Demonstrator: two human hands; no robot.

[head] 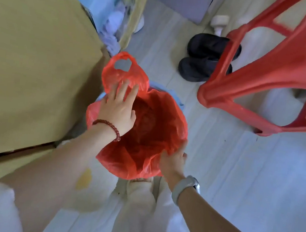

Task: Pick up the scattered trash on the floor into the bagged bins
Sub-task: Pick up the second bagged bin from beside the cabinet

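Left hand (117, 109) flat, fingers straight, pressing the far rim of the red plastic bag (152, 127) lining the pale blue bin (179, 101) on the floor. Right hand (173, 161) pinches the near rim.

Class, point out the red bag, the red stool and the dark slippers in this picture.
red bag (145, 134), head view, on its inner lining.
red stool (282, 74), head view, on its near leg.
dark slippers (205, 52), head view, on the upper strap.

A thin red plastic bag (152, 127) lines a pale blue bin (178, 97) standing upright on the floor, its mouth spread wide open, one looped handle sticking up at the far rim.
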